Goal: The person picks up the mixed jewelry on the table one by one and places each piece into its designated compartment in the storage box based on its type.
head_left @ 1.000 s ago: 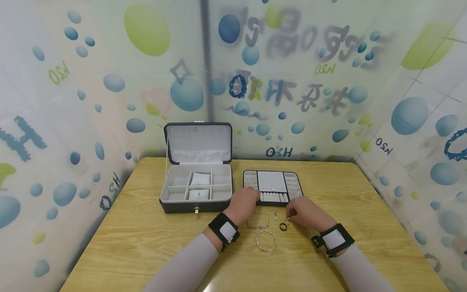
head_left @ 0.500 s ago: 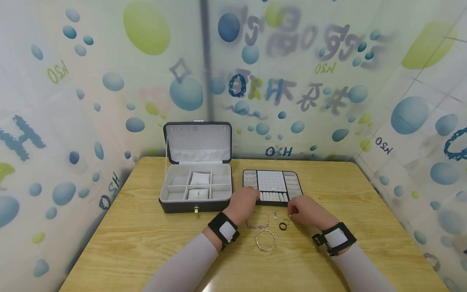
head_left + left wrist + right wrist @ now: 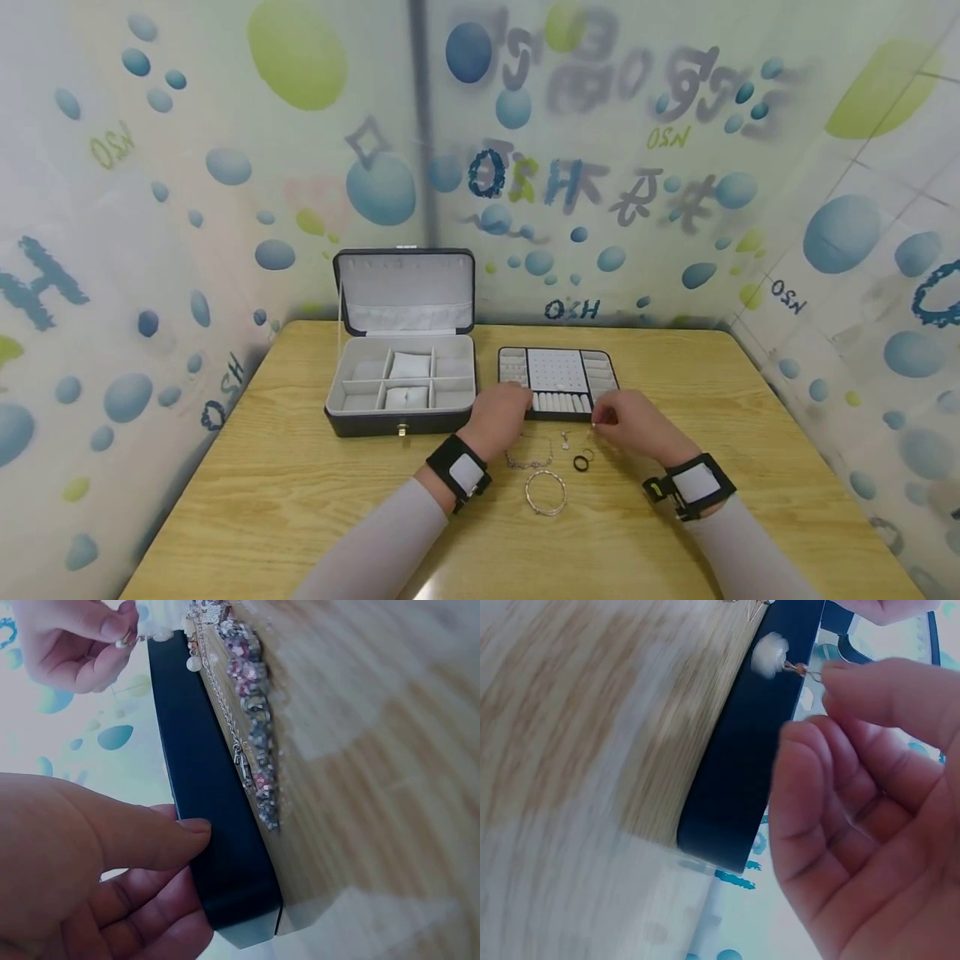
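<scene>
A black tray (image 3: 558,353) with pale ring rolls and small compartments lies on the wooden table (image 3: 300,467). My left hand (image 3: 501,414) grips its front left corner, thumb on the dark side wall (image 3: 202,825) and fingers curled round the far side of the corner. My right hand (image 3: 602,422) pinches a pearl earring (image 3: 771,652) by its wire, level with the tray's front right edge (image 3: 739,772). The left wrist view shows the same pearl earring (image 3: 161,634) at top left.
An open jewellery box (image 3: 402,383) with grey compartments stands left of the tray. In front of the tray lie a chain bracelet (image 3: 528,462), a silver bangle (image 3: 547,493), a black ring (image 3: 581,464), a thin ring (image 3: 589,455) and a small earring (image 3: 565,442).
My right hand has risen from the table beside the rings and moved back to the tray's front edge with the pearl earring. The left hand has stayed on the tray corner.
</scene>
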`<state>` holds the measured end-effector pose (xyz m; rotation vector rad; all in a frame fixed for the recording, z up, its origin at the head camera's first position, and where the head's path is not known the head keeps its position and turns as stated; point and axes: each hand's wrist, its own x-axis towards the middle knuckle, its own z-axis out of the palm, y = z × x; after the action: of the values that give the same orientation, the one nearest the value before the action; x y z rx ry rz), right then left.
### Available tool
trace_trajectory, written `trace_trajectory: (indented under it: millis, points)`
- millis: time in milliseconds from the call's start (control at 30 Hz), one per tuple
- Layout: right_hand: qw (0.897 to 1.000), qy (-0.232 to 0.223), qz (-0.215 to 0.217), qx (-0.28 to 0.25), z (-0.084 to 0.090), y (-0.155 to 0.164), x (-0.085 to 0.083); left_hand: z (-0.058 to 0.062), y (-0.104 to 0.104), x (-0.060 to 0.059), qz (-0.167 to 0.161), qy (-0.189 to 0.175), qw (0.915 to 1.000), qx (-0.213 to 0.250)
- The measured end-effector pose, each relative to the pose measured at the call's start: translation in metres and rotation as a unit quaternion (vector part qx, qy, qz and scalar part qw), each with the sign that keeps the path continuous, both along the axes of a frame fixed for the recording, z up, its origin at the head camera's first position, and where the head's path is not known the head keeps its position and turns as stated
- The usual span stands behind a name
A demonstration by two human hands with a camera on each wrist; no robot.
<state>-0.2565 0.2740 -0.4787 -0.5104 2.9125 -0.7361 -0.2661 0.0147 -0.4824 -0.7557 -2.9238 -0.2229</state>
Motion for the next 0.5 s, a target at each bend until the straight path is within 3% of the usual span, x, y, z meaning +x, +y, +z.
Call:
trace_trajectory:
  millis: [500]
  points:
    - [0.996,0.042,-0.067,-0.032,0.012,0.015,-0.008,-0.001,0.001,0.000,0.006,0.002,1.0000,0.000]
